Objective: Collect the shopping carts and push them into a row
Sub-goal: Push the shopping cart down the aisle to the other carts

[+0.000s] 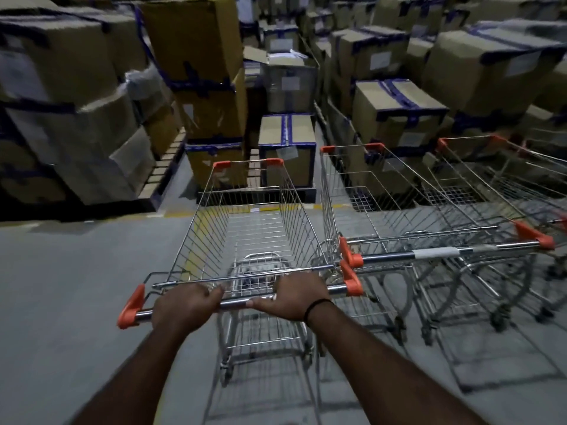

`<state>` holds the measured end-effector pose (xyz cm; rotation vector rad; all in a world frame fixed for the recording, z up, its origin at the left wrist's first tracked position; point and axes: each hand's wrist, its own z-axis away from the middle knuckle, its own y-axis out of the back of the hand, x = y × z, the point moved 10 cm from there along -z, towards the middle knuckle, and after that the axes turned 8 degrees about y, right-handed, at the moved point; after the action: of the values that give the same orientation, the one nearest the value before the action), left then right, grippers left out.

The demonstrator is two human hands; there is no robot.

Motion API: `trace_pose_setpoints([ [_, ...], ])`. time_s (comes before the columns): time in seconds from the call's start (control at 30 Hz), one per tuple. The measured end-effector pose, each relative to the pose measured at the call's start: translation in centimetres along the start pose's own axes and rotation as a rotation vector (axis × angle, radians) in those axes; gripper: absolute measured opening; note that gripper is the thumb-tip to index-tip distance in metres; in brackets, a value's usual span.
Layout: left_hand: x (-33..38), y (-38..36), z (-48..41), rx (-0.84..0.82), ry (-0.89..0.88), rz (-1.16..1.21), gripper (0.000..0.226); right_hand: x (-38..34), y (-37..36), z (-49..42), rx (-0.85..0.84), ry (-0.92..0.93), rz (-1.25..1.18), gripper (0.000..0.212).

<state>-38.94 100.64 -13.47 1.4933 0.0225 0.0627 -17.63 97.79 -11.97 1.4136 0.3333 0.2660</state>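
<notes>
At 6 o'clock, the handle bar (pixel 236 303) of a wire shopping cart (pixel 294 222) is gripped by the left hand (pixel 184 305) and right hand (pixel 299 297), fingers curled over it. A neighbouring cart (pixel 383 191) is parked just beside it at 3 o'clock, with cardboard boxes (pixel 196 41) stacked at 12 o'clock.

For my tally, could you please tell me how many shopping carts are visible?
3: centre cart, gripped by left hand and right hand; second cart just right of it; third cart farther right. More may be cut off there.

Left hand (pixel 184 305) and right hand (pixel 299 297) grip the cart handle (pixel 236 303), just beside parked carts (pixel 429 210).
</notes>
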Motion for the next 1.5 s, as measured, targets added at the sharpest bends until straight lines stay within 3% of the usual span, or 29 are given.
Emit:
trace_pose_setpoints([
  [0.53,6.3,0.3,-11.0,-0.007,-0.195,-0.020,0.078,7.2,0.5,-4.3,-0.042,-0.237,-0.057,0.088],
  [0.8,9.7,0.3,-11.6,-0.030,-0.264,-0.001,0.081,10.6,0.8,-4.2,-0.035,-0.360,-0.087,0.105],
  [1.5,15.7,1.0,-18.1,-0.107,-0.418,-0.002,0.077,14.9,1.6,-4.4,-0.080,-0.665,-0.149,0.082],
])
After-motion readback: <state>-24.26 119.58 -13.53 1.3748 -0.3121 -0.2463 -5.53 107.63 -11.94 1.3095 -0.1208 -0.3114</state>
